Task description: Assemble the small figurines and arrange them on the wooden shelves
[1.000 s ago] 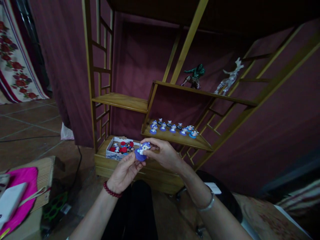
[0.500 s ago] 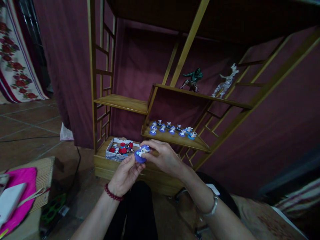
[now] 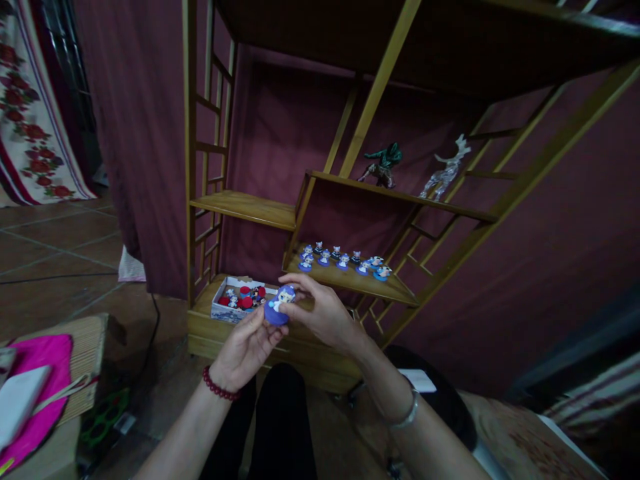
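Both hands [image 3: 285, 327] pinch a glossy round-based figurine [image 3: 278, 306].

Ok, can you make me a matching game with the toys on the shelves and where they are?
Things:
1. purple figurine
2. green statue
3. row of little blue figurines
4. white box

Places:
A. on the lowest ledge of the rack, left side
B. on the upper right shelf, beside the clear deer
C. between both hands
D. on the low middle shelf

Pairs: 1-C, 2-B, 3-D, 4-A
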Demonstrator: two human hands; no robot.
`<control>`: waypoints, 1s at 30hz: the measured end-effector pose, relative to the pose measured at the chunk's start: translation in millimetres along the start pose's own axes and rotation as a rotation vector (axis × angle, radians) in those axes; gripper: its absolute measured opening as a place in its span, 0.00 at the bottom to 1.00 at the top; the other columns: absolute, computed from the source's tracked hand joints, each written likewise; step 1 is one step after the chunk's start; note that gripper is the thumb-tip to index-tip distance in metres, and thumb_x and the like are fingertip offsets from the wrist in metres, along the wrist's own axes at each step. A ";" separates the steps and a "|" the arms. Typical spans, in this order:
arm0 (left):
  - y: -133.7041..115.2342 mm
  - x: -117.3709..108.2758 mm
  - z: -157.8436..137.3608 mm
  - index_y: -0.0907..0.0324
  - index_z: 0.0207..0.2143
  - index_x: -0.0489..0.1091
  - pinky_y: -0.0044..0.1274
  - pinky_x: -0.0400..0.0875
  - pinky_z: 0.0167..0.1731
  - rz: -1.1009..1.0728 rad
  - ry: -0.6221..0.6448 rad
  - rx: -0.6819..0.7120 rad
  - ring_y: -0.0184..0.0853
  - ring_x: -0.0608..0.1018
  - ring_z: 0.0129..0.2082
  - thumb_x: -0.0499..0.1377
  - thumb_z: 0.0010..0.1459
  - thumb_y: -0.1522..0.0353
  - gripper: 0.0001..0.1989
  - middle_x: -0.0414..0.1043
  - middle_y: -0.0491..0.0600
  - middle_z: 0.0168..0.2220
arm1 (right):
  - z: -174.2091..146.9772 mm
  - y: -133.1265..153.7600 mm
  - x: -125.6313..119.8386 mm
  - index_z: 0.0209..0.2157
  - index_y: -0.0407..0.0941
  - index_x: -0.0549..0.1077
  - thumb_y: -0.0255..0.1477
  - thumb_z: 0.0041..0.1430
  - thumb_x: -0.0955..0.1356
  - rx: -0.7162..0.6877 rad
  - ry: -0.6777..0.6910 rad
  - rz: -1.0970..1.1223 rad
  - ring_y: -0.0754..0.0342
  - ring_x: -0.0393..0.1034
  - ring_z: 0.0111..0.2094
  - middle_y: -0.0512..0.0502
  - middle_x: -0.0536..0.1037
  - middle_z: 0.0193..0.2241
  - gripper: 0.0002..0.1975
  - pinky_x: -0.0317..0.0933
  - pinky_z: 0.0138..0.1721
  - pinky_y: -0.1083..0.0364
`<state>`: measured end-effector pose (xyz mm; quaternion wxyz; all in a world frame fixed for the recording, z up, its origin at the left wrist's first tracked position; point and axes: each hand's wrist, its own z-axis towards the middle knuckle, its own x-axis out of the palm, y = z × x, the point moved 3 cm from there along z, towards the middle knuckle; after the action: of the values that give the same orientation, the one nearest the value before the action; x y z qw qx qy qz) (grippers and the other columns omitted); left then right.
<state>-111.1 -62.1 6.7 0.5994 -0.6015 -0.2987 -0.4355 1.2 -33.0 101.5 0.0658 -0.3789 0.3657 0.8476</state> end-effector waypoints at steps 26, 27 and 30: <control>13.9 -2.9 6.1 0.65 0.31 0.69 0.15 0.69 0.25 -0.173 -0.039 -0.080 0.25 0.72 0.23 0.53 0.54 0.71 0.07 0.71 0.50 0.28 | -11.3 -4.3 13.5 0.41 0.47 0.68 0.31 0.49 0.66 0.043 -0.087 0.195 0.56 0.69 0.37 0.51 0.74 0.36 0.15 0.64 0.40 0.57; 14.4 -1.9 5.9 0.65 0.32 0.69 0.14 0.69 0.24 -0.174 -0.028 -0.089 0.24 0.72 0.23 0.53 0.54 0.71 0.07 0.71 0.50 0.28 | -11.7 -4.2 12.4 0.41 0.47 0.68 0.31 0.50 0.66 0.047 -0.062 0.199 0.56 0.69 0.36 0.51 0.74 0.35 0.14 0.65 0.38 0.58; 14.6 1.0 5.0 0.65 0.37 0.69 0.14 0.69 0.24 -0.158 -0.008 -0.104 0.25 0.72 0.24 0.53 0.55 0.71 0.09 0.71 0.51 0.29 | -12.9 -7.1 11.8 0.42 0.48 0.68 0.33 0.50 0.66 0.107 0.027 0.286 0.58 0.69 0.31 0.52 0.74 0.34 0.15 0.66 0.29 0.61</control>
<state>-96.9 -58.9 1.3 0.5300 -0.6080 -0.3247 -0.4939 3.4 -38.5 83.6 -0.0403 -0.3300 0.4616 0.8224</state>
